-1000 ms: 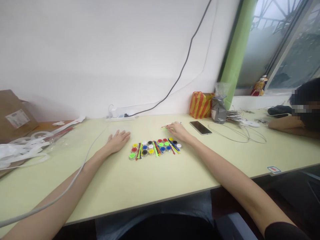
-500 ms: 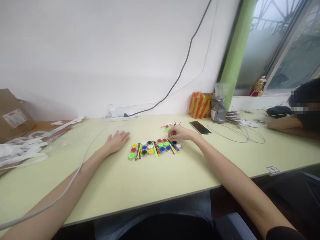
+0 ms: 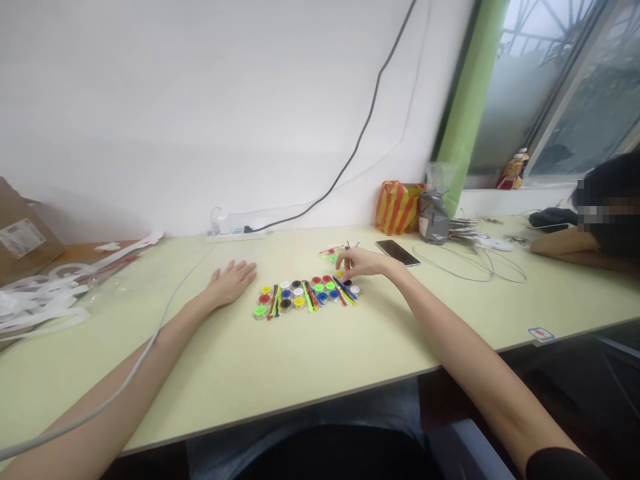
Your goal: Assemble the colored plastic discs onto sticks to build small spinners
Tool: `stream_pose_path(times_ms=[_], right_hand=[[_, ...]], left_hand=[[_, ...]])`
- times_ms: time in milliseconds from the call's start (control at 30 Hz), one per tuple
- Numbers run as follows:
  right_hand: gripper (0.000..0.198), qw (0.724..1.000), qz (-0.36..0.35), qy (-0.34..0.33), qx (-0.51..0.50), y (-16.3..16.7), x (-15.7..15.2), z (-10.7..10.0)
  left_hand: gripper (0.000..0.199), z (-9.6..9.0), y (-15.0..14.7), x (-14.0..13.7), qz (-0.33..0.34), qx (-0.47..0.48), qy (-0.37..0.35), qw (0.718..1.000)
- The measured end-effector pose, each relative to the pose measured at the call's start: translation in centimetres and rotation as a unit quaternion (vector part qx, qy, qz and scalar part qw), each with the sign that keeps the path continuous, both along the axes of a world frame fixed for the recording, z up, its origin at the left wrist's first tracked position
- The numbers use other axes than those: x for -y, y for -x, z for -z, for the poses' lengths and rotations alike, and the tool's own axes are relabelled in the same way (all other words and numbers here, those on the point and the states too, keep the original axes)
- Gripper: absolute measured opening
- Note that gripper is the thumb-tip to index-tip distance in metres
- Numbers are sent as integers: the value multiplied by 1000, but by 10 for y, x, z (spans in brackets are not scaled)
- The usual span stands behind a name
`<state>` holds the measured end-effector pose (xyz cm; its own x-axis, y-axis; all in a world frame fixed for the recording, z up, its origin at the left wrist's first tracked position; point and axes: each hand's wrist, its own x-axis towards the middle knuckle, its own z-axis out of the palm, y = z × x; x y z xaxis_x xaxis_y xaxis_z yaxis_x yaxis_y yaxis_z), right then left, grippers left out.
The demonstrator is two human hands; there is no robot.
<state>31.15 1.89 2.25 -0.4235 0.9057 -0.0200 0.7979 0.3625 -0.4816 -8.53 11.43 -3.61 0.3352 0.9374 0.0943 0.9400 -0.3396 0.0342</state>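
Observation:
My left hand [image 3: 234, 283] lies flat on the table, fingers stretched out and holding nothing, left of the coloured pieces. My right hand [image 3: 356, 263] hovers at their far right end, thumb and index finger apart around a small round piece with a yellow top [image 3: 340, 274]. In line with it sit a black-topped piece [image 3: 348, 283] and a white-topped piece [image 3: 355, 291]. Beside them lies a bundle of thin coloured strips [image 3: 345, 292]. More round pieces with clear sides, such as a green-topped one [image 3: 260, 311], alternate with strip bundles [image 3: 309, 298] leftward.
Behind my right hand is a small loose pile of coloured bits [image 3: 330, 255]. A phone [image 3: 398, 253], a striped bag [image 3: 397, 207] and a thin looped cable [image 3: 460, 267] lie rightward. A white cable [image 3: 150, 347] crosses my left forearm. Another person's arm [image 3: 565, 244] rests far right.
My right hand has lifted slightly and its fingers have parted, so the yellow-topped piece shows. My left hand stays flat. The whole view has shifted a little.

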Motion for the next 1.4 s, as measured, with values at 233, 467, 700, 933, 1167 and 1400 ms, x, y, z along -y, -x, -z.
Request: stream_pose_path(times_ms=[233, 467, 700, 933, 1167, 1400], right_hand=[[45, 1000, 4, -5, -8, -9, 3, -8], [44, 1000, -5, 17, 15, -8, -3, -4], [54, 994, -34, 102, 19, -25, -4, -4], [58, 990, -27, 130, 45, -21, 5, -10], [38, 1000, 13, -8, -1, -21, -5, 5], [32, 969, 91, -226, 47, 6, -21, 39]], left_hand=[[65, 1, 0, -1, -4, 5, 10, 1000], [66, -2, -2, 1, -13, 0, 16, 1000], [64, -3, -3, 3, -18, -3, 14, 1000], [65, -3, -3, 3, -14, -3, 16, 1000], [65, -2, -2, 3, -11, 3, 8, 1000], [65, 2, -2, 4, -4, 5, -28, 1000]])
